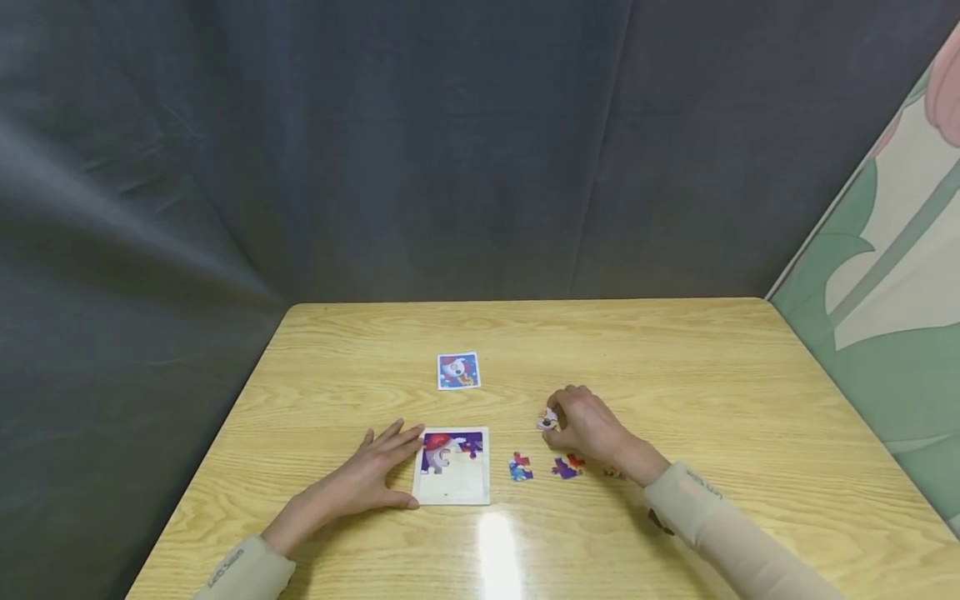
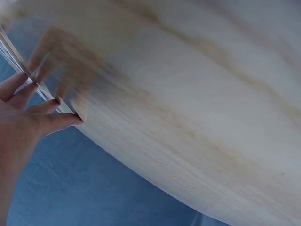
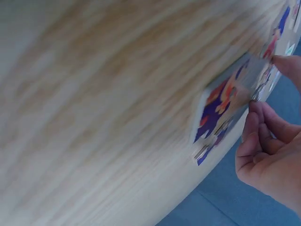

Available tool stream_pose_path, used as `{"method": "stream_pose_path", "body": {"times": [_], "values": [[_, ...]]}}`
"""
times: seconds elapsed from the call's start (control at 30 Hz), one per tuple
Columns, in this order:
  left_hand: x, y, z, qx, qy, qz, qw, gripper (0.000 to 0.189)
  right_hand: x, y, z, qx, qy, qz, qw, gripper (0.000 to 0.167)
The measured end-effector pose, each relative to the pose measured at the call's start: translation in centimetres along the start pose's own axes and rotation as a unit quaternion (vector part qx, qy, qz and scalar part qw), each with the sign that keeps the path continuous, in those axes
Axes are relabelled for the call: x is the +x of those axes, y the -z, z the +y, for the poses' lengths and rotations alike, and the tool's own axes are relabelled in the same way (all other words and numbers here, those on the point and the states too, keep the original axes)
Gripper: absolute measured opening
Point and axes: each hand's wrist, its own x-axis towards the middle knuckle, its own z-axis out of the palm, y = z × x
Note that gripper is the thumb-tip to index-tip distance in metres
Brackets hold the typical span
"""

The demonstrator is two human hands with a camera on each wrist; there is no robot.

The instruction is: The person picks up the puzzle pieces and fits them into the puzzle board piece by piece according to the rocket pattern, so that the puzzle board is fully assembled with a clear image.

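A white square puzzle tray (image 1: 452, 492) lies on the wooden table, its upper part filled with jigsaw pieces showing red, purple and grey. My left hand (image 1: 375, 467) rests along the tray's left side, fingers spread and fairly straight, thumb at the lower left corner. In the left wrist view that hand's fingertips (image 2: 56, 100) touch the tray's edge. To the right of the tray, my right hand (image 1: 588, 425) pinches a puzzle piece (image 1: 547, 419) with pale and dark printing between thumb and fingers. The right wrist view shows this right hand (image 3: 275, 136) low over the table.
A loose blue-and-red piece (image 1: 521, 467) lies right of the tray, and purple-and-orange pieces (image 1: 567, 467) lie farther right. Another piece (image 1: 614, 472) is partly hidden under the right wrist. A small picture card (image 1: 459, 372) lies behind the tray. Dark curtain (image 1: 450, 167) hangs beyond the table.
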Motion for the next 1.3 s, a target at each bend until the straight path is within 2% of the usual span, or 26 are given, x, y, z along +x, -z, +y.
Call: {"method": "stream_pose_path", "body": {"times": [0.27,0.5,0.7,0.9,1.1,1.3], "values": [[-0.3,-0.2,0.0,-0.001,-0.002,0.002,1.0,0.089,0.0,-0.5,0.2,-0.004,0.035,0.01,0.9993,0.042],[-0.1,0.1,0.1,-0.005,0.007,-0.008,0.9999,0.09,0.1,-0.7,0.4,-0.06,0.084,0.063,0.9926,0.043],[0.0,0.1,0.0,-0.001,0.004,-0.011,0.9999,0.091,0.0,0.2,-1.8,-0.08,0.088,0.084,0.9893,0.048],[0.1,0.1,0.0,0.002,-0.001,-0.004,1.0,0.091,0.5,0.3,-4.2,-0.063,0.135,0.113,0.9824,0.047],[0.1,0.1,0.0,0.002,-0.002,-0.002,1.0,0.091,1.1,-1.1,-6.4,-0.063,0.162,0.106,0.9791,0.044],[0.1,0.1,0.1,0.001,0.001,-0.004,1.0,0.09,1.4,-2.7,-8.4,-0.065,0.166,0.059,0.9823,0.046]]}}
